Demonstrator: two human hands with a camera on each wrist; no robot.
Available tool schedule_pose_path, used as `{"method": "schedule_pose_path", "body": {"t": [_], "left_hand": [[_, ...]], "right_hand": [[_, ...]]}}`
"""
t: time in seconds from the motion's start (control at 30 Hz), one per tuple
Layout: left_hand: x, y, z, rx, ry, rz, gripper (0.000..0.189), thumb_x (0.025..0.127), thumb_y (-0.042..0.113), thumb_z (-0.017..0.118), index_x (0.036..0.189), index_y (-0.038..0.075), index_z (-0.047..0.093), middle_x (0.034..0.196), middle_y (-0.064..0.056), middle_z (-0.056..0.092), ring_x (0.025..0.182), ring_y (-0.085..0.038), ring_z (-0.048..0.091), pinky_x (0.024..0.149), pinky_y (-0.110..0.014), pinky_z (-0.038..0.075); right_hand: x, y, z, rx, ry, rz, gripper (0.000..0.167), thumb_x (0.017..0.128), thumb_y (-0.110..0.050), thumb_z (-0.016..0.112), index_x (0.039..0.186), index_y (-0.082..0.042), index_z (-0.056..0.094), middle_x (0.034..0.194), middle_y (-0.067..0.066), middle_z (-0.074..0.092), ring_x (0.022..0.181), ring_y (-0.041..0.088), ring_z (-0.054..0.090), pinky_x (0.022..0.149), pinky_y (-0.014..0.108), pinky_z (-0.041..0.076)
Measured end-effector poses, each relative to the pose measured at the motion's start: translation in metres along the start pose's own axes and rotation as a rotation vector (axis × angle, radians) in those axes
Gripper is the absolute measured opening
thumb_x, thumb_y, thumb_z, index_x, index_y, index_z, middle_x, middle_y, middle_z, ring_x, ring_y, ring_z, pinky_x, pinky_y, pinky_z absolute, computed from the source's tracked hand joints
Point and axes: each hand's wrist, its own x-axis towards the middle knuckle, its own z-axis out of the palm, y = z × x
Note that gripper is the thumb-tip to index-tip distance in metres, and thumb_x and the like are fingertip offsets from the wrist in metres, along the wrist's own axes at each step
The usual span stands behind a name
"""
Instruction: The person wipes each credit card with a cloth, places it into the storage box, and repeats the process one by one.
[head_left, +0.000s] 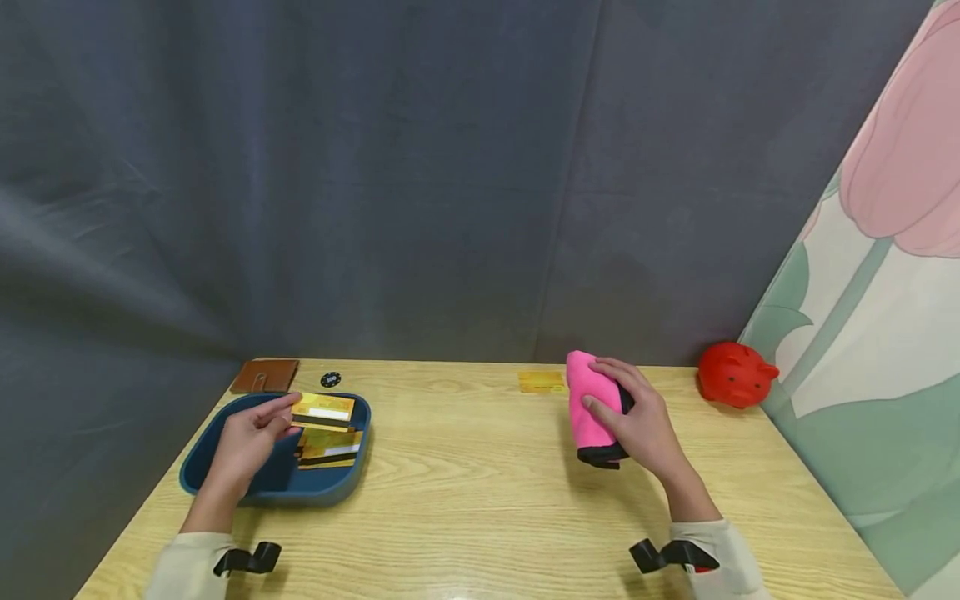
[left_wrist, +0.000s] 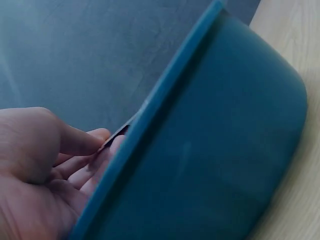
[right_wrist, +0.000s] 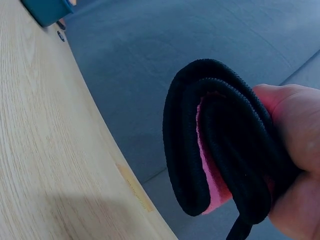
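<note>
Between thumb and fingers, my left hand (head_left: 243, 442) pinches a yellow bank card (head_left: 324, 412) with a black stripe and a white strip. It holds the card over a blue plastic tray (head_left: 330, 493). More yellow cards (head_left: 330, 450) lie inside at the tray's right side. In the left wrist view the tray's wall (left_wrist: 210, 140) hides most of the held card. On the right, my right hand (head_left: 647, 421) grips a folded pink cloth (head_left: 589, 404) with black edging, above the table. Its rolled layers and a short black loop (right_wrist: 240, 229) show in the right wrist view.
Behind the tray lie a brown leather wallet (head_left: 264, 376) and a black poker chip (head_left: 331, 379). Another yellow card (head_left: 542, 382) rests at the table's back edge, left of the cloth. A red piggy bank (head_left: 737, 375) stands at the back right. A dark curtain (head_left: 420, 183) hangs behind.
</note>
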Motion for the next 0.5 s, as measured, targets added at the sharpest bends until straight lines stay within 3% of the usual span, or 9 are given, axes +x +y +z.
{"method": "schedule_pose_path", "body": {"t": [0.17,0.33,0.5], "left_hand": [[0.0016,-0.0053,0.0004,0.058,-0.04,-0.006,0.041,0.11,0.013,0.048,0.15,0.002,0.053,0.143,-0.028,0.059,0.093,0.007,0.069,0.086,-0.016,0.059],[0.0037,-0.0089,-0.001,0.052,-0.088,-0.039,0.042,0.11,0.01,0.047,0.15,-0.002,0.051,0.149,-0.03,0.053,0.092,0.01,0.066,0.088,-0.021,0.06],[0.0072,-0.0099,-0.0021,0.036,-0.162,-0.056,0.043,0.108,0.002,0.047,0.15,-0.007,0.047,0.151,-0.034,0.048,0.1,0.005,0.068,0.09,-0.027,0.061]], "right_hand": [[0.0,0.0,-0.0001,0.005,0.002,-0.007,0.048,0.091,-0.017,0.08,0.137,-0.014,0.066,0.146,0.012,0.058,0.134,0.033,0.054,0.097,0.003,0.035],[-0.0003,-0.0002,0.0003,-0.002,-0.001,0.004,0.048,0.091,-0.018,0.08,0.137,-0.015,0.066,0.146,0.012,0.058,0.134,0.033,0.054,0.097,0.005,0.036],[-0.0005,-0.0003,0.0007,-0.002,-0.003,0.008,0.048,0.091,-0.018,0.08,0.137,-0.014,0.066,0.147,0.012,0.058,0.135,0.034,0.054,0.099,0.006,0.036]]}}
